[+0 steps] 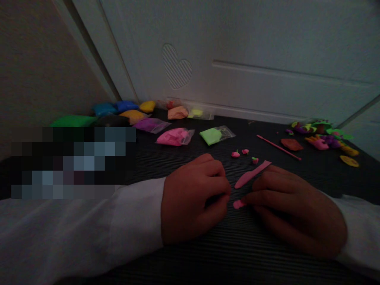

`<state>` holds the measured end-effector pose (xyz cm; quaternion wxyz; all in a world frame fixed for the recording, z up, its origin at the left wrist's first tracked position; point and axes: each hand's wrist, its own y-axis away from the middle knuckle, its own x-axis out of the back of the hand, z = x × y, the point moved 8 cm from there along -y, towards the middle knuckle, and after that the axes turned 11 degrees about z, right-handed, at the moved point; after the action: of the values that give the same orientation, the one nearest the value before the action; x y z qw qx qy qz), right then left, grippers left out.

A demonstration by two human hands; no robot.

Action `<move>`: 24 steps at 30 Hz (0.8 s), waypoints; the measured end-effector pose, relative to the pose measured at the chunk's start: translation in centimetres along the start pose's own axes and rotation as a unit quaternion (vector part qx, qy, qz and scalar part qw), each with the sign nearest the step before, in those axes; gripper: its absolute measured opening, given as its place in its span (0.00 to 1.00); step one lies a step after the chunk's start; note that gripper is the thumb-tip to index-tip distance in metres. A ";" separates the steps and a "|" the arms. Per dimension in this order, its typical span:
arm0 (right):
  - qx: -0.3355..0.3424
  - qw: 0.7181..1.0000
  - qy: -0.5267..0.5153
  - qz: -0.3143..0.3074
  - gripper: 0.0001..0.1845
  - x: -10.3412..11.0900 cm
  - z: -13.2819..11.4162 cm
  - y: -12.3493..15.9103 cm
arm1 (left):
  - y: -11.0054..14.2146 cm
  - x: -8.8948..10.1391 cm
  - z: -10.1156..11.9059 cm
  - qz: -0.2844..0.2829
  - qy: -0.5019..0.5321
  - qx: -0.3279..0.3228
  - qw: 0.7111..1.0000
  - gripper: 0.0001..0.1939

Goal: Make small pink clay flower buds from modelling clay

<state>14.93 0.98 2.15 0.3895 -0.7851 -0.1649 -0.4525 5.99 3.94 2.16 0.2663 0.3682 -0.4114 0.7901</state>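
Observation:
My right hand [297,209] rests low over the dark table, fingers bent together, with the fingertips on a small flattened piece of pink modelling clay [238,204]. Just left of that clay is my left hand [197,198], its fingers curled in; whatever they may hold is hidden. A pink plastic clay knife [251,175] lies beyond the clay, its far end close to my right knuckles. Behind the knife sit three little pink clay buds with green bits: one bud [235,154], a second bud [245,151] and a third bud [255,160].
Bags of coloured clay line the back, among them a pink bag [173,137] and a light green bag [211,135]. A thin pink stick [279,147] lies near a reddish clay lump [291,144]. Colourful clay pieces [319,141] stand at right. A white panel [237,35] rises behind.

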 end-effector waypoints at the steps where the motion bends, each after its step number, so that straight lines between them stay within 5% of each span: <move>1: -0.004 1.000 0.000 0.002 0.11 0.0 0.1 0.0 | 0.0 0.0 0.0 0.000 -0.001 0.000 1.000 0.07; 24: -0.086 0.995 -0.045 0.016 0.08 -0.3 1.4 -0.3 | -0.1 0.0 0.1 0.001 0.007 -0.004 1.000 0.08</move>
<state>15.45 2.28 1.66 0.3197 -0.8377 -0.1298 -0.4232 6.07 3.93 2.21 0.2699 0.3609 -0.4130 0.7914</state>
